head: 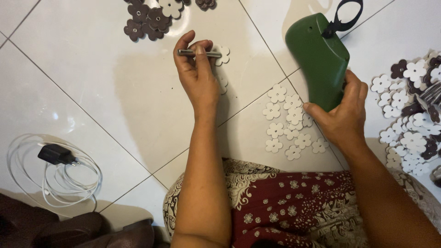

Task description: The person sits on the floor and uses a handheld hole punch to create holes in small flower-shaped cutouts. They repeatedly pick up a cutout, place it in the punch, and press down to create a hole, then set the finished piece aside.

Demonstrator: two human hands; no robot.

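Note:
My left hand point(198, 76) pinches a thin metal rod point(186, 53) level between thumb and fingers, over a white flower-shaped cutout point(223, 54) on the tiled floor. A second white flower cutout point(222, 84) peeks out by my left palm. My right hand point(343, 118) grips the lower end of a chunky green tool point(319, 57) with a black strap loop point(344, 16) at its top. Between my hands lies a cluster of several white flower cutouts point(289, 124).
A heap of white and dark brown flower cutouts point(411, 110) lies at the right edge. More dark brown ones point(149, 20) sit at the top. A black plug with coiled white cable point(55, 160) lies at the left. My patterned red cloth point(294, 206) covers my lap.

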